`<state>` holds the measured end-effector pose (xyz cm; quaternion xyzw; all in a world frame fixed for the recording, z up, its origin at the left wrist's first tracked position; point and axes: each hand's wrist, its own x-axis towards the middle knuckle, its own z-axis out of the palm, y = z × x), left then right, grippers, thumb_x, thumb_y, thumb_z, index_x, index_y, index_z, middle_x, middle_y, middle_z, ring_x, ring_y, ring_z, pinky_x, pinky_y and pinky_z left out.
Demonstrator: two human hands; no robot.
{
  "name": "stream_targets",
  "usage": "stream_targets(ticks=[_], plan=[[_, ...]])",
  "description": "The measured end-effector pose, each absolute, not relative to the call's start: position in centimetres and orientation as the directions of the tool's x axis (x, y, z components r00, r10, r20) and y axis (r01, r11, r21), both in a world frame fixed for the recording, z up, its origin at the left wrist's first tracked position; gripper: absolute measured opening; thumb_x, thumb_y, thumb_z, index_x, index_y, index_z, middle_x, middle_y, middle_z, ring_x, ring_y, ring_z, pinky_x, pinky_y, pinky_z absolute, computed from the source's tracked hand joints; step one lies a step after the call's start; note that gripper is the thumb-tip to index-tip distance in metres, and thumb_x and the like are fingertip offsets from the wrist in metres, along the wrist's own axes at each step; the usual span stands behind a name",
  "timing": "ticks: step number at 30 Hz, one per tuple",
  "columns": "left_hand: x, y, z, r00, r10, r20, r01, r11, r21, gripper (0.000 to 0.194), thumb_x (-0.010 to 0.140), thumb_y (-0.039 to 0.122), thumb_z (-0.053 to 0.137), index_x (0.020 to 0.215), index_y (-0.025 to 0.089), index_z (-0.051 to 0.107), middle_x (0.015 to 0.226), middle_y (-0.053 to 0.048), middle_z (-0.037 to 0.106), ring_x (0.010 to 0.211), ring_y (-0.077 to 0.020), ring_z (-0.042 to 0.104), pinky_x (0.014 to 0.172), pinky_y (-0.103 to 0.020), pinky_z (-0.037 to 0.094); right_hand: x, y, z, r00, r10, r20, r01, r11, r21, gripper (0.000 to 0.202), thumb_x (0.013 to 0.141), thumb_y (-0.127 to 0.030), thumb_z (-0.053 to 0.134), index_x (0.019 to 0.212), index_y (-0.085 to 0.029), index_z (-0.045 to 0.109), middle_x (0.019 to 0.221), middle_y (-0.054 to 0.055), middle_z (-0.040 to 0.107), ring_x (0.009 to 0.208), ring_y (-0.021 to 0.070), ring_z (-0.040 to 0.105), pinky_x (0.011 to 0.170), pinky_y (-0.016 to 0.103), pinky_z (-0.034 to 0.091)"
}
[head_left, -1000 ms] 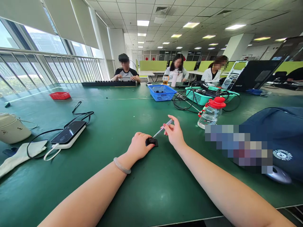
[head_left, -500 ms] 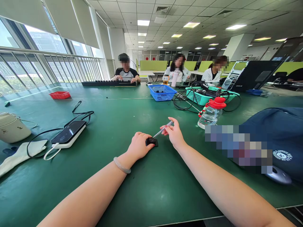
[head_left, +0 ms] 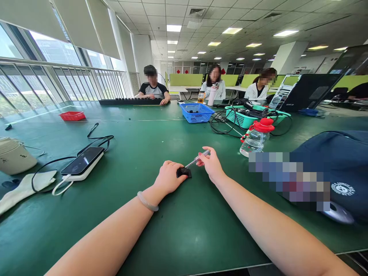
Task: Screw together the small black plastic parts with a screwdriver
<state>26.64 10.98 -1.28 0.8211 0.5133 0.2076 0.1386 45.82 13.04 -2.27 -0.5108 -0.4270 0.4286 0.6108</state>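
The fingers of the left hand [head_left: 169, 178] were pinching a small black block [head_left: 188, 173] down on the green counter [head_left: 135, 153], the thumb along its near side and the other fingers curled over its far left. The fingers of the right hand [head_left: 212, 165] were pinching a slim, clear-handled tool [head_left: 195, 159] (a screwdriver, by the look of it), which slanted down from them to the left, its tip at the top of the block; whether it sat in a screw was too small to tell. A pale bangle [head_left: 147, 201] circled the wrist behind the left fingers. Well to the left of those fingers lay a dark-screened phone [head_left: 86, 157] on a white slab [head_left: 91, 166], with a black cord [head_left: 54, 160] looping around it, and farther left a white cloth-like piece [head_left: 31, 184] near a cream container [head_left: 14, 156]. Beyond the left fingers, off to the left, stood a red tray [head_left: 72, 118]. Straight out past both sets of fingers was a blue basket [head_left: 198, 117], and to its right a green basket [head_left: 240, 119] heaped with black cables [head_left: 220, 128]. Nearer, to the right of the right fingers, stood a clear bottle [head_left: 253, 142] with a red lid [head_left: 263, 125], and farther right a dark blue bag [head_left: 322, 147]. Across the counter, well beyond the fingers, sat three people: one in a cap [head_left: 154, 91] behind a long black strip [head_left: 132, 102], and two in white tops [head_left: 220, 92].
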Motion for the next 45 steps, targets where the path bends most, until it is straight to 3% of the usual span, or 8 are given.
stream_targets(ticks=[6, 13, 20, 34, 45], plan=[[26.70, 11.02, -1.51, 0.392, 0.892, 0.223, 0.775, -0.451, 0.442, 0.030, 0.083, 0.033, 0.070, 0.110, 0.021, 0.072, 0.113, -0.008, 0.073, 0.120, -0.0317, 0.053, 0.103, -0.046, 0.046, 45.70, 13.06, -2.20, 0.264, 0.964, 0.034, -0.209, 0.092, -0.974, 0.049, 0.068, -0.038, 0.073, 0.107, -0.024, 0.045, 0.065, -0.006, 0.069, 0.054, 0.0137, 0.064, 0.059, 0.030, 0.052], [26.56, 11.11, -1.70, 0.398, 0.890, 0.221, 0.786, -0.455, 0.419, 0.032, 0.084, 0.035, 0.070, 0.112, 0.020, 0.071, 0.116, -0.008, 0.073, 0.121, -0.0314, 0.052, 0.105, -0.045, 0.045, 45.64, 12.90, -1.95, 0.291, 0.950, 0.111, -0.171, 0.166, -0.971, 0.059, 0.064, -0.049, 0.078, 0.107, -0.023, 0.048, 0.063, -0.008, 0.066, 0.054, 0.0132, 0.062, 0.058, 0.029, 0.051], [26.60, 11.11, -1.65, 0.404, 0.887, 0.222, 0.787, -0.461, 0.410, 0.032, 0.084, 0.035, 0.070, 0.112, 0.019, 0.071, 0.116, -0.008, 0.073, 0.120, -0.0321, 0.052, 0.105, -0.047, 0.045, 45.62, 12.84, -1.77, 0.274, 0.957, 0.100, -0.149, 0.145, -0.978, 0.064, 0.058, -0.054, 0.081, 0.103, -0.022, 0.050, 0.061, -0.007, 0.065, 0.053, 0.0123, 0.060, 0.057, 0.028, 0.049], [26.62, 11.02, -1.55, 0.399, 0.885, 0.241, 0.784, -0.465, 0.412, 0.030, 0.084, 0.034, 0.070, 0.110, 0.020, 0.072, 0.115, -0.008, 0.073, 0.120, -0.0321, 0.053, 0.106, -0.048, 0.045, 45.71, 12.65, -1.49, 0.279, 0.959, 0.050, -0.278, 0.131, -0.952, 0.047, 0.066, -0.039, 0.079, 0.099, -0.023, 0.050, 0.065, -0.005, 0.068, 0.053, 0.0105, 0.057, 0.057, 0.027, 0.048], [26.62, 11.01, -1.50, 0.390, 0.882, 0.264, 0.780, -0.468, 0.415, 0.024, 0.083, 0.032, 0.069, 0.105, 0.021, 0.073, 0.112, -0.008, 0.073, 0.117, -0.0314, 0.055, 0.104, -0.048, 0.046, 45.92, 12.83, -1.62, 0.312, 0.950, 0.025, -0.313, 0.128, -0.941, 0.046, 0.063, -0.039, 0.079, 0.097, -0.024, 0.052, 0.064, -0.006, 0.066, 0.052, 0.0113, 0.056, 0.056, 0.028, 0.048]])
